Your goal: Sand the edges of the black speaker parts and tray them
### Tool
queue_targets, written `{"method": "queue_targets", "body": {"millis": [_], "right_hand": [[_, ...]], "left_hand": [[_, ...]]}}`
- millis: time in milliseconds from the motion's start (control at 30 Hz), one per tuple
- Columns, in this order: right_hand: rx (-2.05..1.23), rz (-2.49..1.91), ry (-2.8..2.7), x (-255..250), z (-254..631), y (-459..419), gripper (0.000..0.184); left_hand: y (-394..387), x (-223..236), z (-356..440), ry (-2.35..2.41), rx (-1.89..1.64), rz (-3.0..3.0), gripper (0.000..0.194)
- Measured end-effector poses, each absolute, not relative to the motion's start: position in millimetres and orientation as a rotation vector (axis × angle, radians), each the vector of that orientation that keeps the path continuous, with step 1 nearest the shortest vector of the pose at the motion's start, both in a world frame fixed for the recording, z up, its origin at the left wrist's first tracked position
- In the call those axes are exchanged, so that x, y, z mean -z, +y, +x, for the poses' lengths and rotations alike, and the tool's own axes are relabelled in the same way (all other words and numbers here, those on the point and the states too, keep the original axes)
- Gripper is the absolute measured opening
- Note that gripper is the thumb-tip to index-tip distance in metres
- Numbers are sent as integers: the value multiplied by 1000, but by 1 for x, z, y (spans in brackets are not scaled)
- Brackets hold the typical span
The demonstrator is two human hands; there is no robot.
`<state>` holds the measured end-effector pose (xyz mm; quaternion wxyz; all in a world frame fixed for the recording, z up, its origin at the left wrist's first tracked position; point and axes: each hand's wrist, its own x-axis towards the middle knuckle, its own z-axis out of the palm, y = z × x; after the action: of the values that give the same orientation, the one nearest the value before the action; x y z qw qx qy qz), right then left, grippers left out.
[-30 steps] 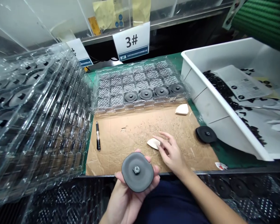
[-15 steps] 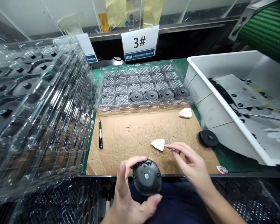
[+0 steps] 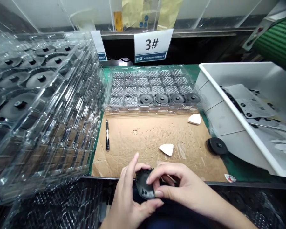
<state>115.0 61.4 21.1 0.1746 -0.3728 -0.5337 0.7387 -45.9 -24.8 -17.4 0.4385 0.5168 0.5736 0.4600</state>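
Nearest, the left hand (image 3: 127,194) pinches the rim of a black disc (image 3: 141,184), thumb below and fingers above, one finger raised free. The right hand (image 3: 184,184) is bent in over the disc's right side, a fingertip on the inner face and the thumb by the rim; whether it grips anything cannot be told. In the view, the disc sits across the front edge of the worktop (image 3: 192,71).

Beyond the hands, a white wedge (image 3: 166,149) lies loose on a cardboard sheet (image 3: 138,152), with bare cardboard to either side. The open room is bounded on the left by a pen (image 3: 107,135) and a tall stack of clear trays (image 3: 83,95), on the right by another black disc assembly (image 3: 216,145) at the sheet's edge, near a white bin (image 3: 212,111). A second wedge (image 3: 194,119) lies near the far right corner. The far side ends at a clear tray (image 3: 116,100), four discs in its front row, two pockets at that row's left unfilled. Behind stands a "3#" sign (image 3: 153,46).

Half a second ago the right hand had a finger at the nearer wedge; now it is on the disc, well clear of the wedge. A second ago the disc's studded face was up; now its hollow face shows.
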Motion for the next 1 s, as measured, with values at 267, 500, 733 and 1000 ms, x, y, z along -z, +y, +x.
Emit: {"method": "queue_targets", "body": {"millis": [267,500,733,1000], "right_hand": [[-2102,-1197,-978,22,113,57,32],[-1496,-1415,-1196,61,155,66,27],[-942,-1427,-1407,100,193,73,25],[-811,-1320,-1601,100,195,71,21]], "left_hand": [[-14,17,-51,1466,-983,1253,22],[41,9,-75,1771,-1065,1583,20],[202,4,-118,2112,-1057,1940,22],[202,25,-99,2165,-1071,1975,35]]}}
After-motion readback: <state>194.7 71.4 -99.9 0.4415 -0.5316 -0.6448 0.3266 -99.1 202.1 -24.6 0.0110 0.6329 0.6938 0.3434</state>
